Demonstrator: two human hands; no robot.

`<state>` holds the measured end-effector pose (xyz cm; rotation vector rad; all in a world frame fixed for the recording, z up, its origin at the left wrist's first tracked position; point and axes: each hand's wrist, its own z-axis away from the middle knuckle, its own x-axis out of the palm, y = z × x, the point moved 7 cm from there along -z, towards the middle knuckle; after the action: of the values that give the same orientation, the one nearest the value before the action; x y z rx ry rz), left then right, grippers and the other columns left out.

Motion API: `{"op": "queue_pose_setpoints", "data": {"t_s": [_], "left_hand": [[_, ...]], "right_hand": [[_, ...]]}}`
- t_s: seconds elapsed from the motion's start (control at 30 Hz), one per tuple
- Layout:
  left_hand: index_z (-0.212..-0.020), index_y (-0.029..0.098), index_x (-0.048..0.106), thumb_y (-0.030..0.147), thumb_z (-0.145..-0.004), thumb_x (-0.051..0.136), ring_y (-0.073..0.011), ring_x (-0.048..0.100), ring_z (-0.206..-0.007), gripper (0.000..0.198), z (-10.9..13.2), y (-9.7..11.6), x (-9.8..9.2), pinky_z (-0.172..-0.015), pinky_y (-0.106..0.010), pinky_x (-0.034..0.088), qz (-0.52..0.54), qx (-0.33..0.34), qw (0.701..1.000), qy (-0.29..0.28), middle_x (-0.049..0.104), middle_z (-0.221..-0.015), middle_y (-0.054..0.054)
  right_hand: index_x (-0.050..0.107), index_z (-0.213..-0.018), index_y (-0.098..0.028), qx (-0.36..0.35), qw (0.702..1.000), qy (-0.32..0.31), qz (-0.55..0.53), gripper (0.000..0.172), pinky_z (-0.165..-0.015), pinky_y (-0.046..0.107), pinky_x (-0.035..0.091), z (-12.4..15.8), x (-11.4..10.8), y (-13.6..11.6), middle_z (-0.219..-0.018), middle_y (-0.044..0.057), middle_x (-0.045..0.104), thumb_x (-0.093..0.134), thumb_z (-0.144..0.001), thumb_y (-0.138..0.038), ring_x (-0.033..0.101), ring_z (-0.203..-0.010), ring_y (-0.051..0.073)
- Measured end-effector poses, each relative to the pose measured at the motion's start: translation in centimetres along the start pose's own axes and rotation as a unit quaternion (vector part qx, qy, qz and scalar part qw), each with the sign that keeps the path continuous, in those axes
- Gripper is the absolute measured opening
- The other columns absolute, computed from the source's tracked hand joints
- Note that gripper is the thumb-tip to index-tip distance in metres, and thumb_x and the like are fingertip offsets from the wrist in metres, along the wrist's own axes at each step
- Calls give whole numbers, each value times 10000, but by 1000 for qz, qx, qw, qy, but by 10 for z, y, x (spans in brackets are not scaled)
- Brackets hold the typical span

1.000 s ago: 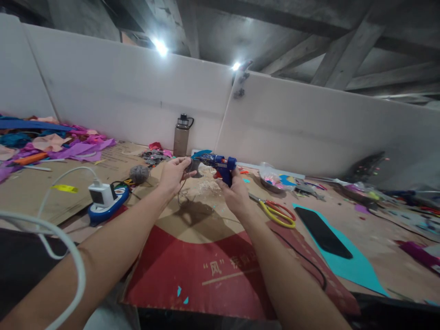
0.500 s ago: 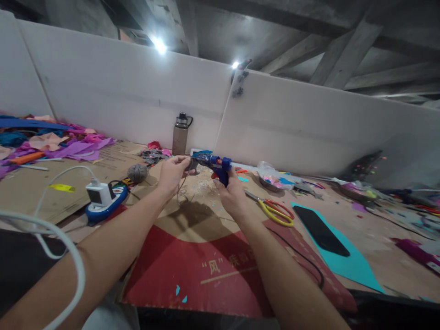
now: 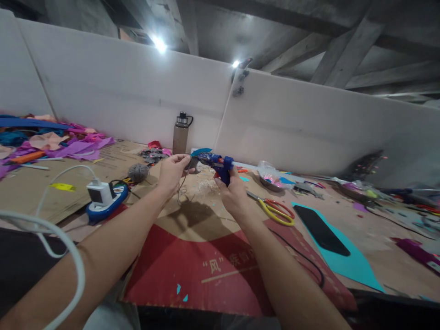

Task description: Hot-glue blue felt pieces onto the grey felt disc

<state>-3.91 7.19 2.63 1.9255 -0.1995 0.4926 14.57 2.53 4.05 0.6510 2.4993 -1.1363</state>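
My right hand (image 3: 234, 190) is wrapped around the handle of a blue hot glue gun (image 3: 220, 166), its nozzle pointing left. A long whitish glue stick (image 3: 245, 166) sticks out of its back. Opposite the nozzle, the fingers of my left hand (image 3: 172, 173) pinch a small dark grey piece (image 3: 194, 164); its exact kind is unclear. A thin grey yarn strand (image 3: 179, 191) hangs below those fingers. Just behind the nozzle shows a curved blue piece (image 3: 202, 151). The nozzle tip is close to the grey piece, and I cannot tell whether they touch.
Scissors (image 3: 275, 213) and a black phone (image 3: 321, 229) on turquoise sheet lie to the right. On the left are a grey yarn ball (image 3: 138, 172), a blue power strip (image 3: 108, 207) with a white charger, and colourful scraps (image 3: 82, 149). A bottle (image 3: 180, 135) stands behind.
The glue gun has shifted slightly right, its nozzle drawing back a little from my left fingers. More of the curved blue piece shows. My left hand stays nearly still.
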Motion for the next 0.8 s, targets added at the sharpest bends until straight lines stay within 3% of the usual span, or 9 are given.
{"op": "queue_pose_setpoints", "data": {"t_s": [0.17, 0.43, 0.8], "left_hand": [[-738, 107, 635, 311, -613, 734, -104, 575, -630, 258, 1, 1, 1, -571, -270, 561, -14, 10, 1000, -2, 599, -708, -28], [-737, 118, 632, 298, -614, 731, -86, 555, -595, 240, -3, 1, -5, -586, -271, 562, 5, 5, 1000, 15, 583, -681, -8], [-734, 123, 620, 279, -632, 719, -60, 522, -539, 211, -3, 3, -3, -654, -307, 558, 29, 1, 1000, 4, 577, -641, 17]], "right_hand": [[505, -1012, -196, -6, 1000, -2, -3, 232, -745, 343, 404, 0, 1, -1, -885, 64, 597, 482, -785, -242, 533, -766, 183], [471, -1128, -215, 7, 1000, 10, -13, 348, -786, 381, 418, -1, -3, 8, -940, 74, 608, 498, -785, -271, 554, -816, 208], [503, -1077, -198, 16, 999, 32, -13, 316, -771, 369, 417, -4, -7, 9, -898, 62, 601, 507, -764, -241, 551, -796, 197]]}}
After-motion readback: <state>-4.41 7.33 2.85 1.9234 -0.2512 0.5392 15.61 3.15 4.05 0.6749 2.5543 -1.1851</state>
